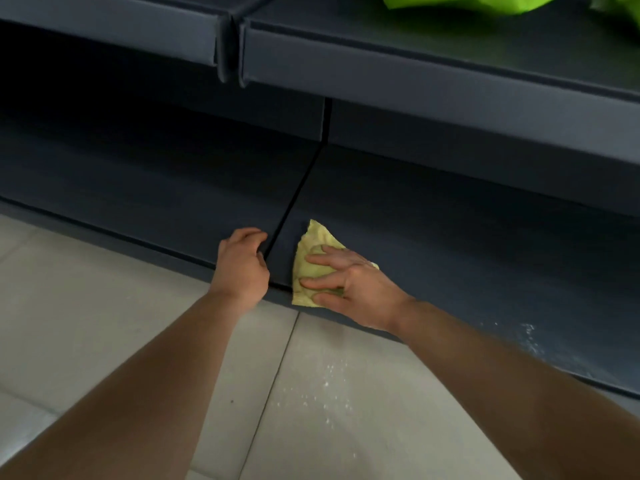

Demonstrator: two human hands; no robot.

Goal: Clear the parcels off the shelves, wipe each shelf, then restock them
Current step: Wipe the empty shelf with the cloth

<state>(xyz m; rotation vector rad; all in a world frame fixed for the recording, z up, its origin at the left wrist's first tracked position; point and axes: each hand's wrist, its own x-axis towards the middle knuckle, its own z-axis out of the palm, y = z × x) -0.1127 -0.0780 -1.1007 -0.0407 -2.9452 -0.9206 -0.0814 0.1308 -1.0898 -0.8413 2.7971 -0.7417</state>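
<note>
1. The right hand (349, 282) is pressing a yellow cloth (313, 242) flat against the bottom shelf (450, 244), with the fingers straight and spread apart over the fabric
2. The cloth is lying crumpled at the front edge of the right-hand shelf panel, just beside the seam (294, 199); one corner is pointing toward the back of the shelf and the lower corner is overhanging the front lip
3. The left hand (242, 265) is resting on the left-hand panel at the front edge, with the fingers curled close together and the fingertips and thumb touching the seam; whether they are hooking into the gap cannot be told
4. The seam is running as a dark line from the front lip to the back wall, dividing the bottom shelf into two panels
5. The upper shelf (415, 81) is projecting above the bottom shelf, and a green parcel (460, 1) is sitting on its right section, cut off by the top of the view
6. White residue (530, 337) is showing on the front of the bottom shelf, to the right of the right forearm
7. White specks (325, 386) are lying scattered on the tiled floor (104, 306) between the two forearms
</note>
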